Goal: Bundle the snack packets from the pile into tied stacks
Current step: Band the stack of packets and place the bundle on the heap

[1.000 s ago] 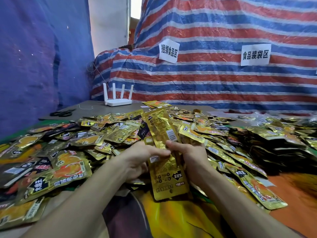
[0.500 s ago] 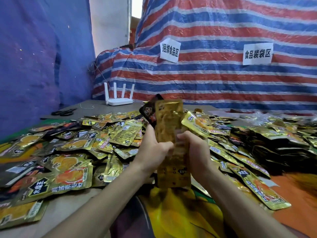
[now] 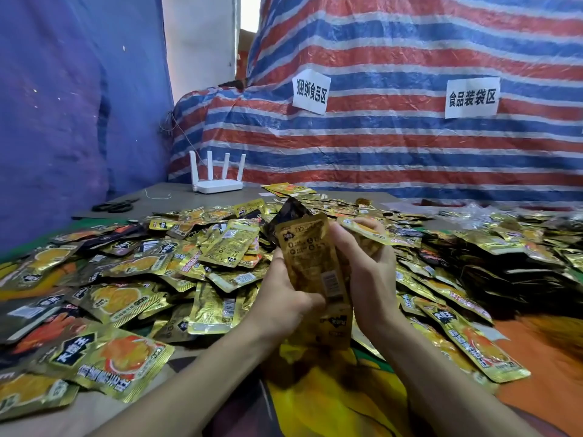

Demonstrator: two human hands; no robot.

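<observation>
As hands [image 3: 284, 305] [image 3: 370, 279] grip packets [image 3: 310, 263], pile [image 3: 157, 269] around

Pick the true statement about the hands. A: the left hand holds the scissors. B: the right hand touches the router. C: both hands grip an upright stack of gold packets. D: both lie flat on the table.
C: the left hand and the right hand both curl round the stack of gold packets, upright above the pile.
</observation>
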